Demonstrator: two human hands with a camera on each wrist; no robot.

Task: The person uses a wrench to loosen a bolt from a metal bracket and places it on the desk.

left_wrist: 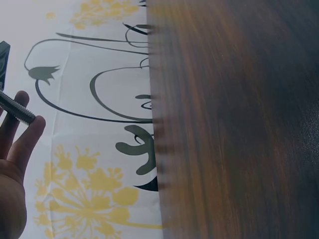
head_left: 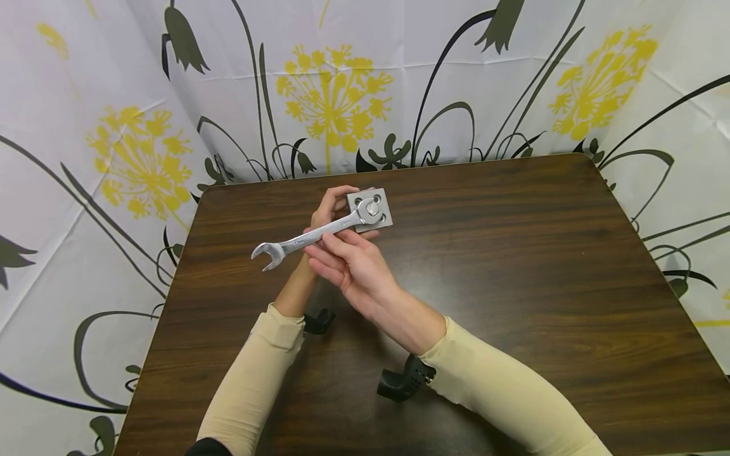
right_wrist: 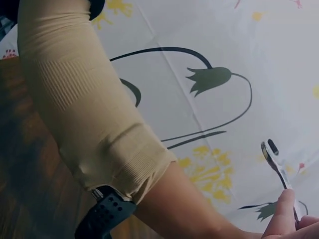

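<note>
Right hand point(head_left: 360, 272): we had it pinched on the wrench point(head_left: 319, 236), thumb on the shaft from above, fingers beneath.
Left hand point(head_left: 327, 209): we had it around the back and left edge of the plate point(head_left: 387, 213), apparently gripping it; much of that hold was hidden. The left wrist view showed fingertips at the threaded tip of the bolt point(left_wrist: 19, 110).
Wrench place: we held it raised over the desk point(head_left: 542, 285), on a slant, its ring end seemingly round the bolt's head and its forked end out to the left.
Wrench feel: we judged it rigid and fairly heavy for its size, hardly fragile, with a polished face likely to slip in dry fingers.
Wrench hold: we thought the shaft the best place; a grip nearer the forked end would have given more leverage, one nearer the ring more control.
Plate feel: we took it for metal, stiff and dense, its corners probably hard on the skin; opposite edges looked the surest hold, clear of the ring.
Bolt feel: we expected rough threads, good for fingertip grip, and a smooth head.
</note>
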